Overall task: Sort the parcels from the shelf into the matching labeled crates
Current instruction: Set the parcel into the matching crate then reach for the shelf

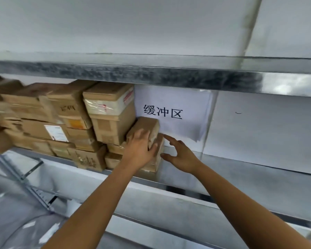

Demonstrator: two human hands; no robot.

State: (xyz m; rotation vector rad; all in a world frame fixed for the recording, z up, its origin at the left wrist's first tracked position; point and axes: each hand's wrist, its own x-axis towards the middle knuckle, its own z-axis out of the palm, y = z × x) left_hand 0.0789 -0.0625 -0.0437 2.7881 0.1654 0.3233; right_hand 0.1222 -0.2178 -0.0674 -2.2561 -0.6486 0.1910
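Pressing a small, tilted cardboard parcel [149, 123], the left hand [139, 150] lies flat on it; the right hand [181, 157] hovers beside, fingers splayed, over the galvanised shelf [232, 169].

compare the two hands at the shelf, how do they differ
The left hand lies flat on the small tilted box; the right hand hovers beside it, holding nothing. The left hand's fingers lie together; the right hand's are spread, forefinger towards the paper sign. Both reach onto the same metal shelf.
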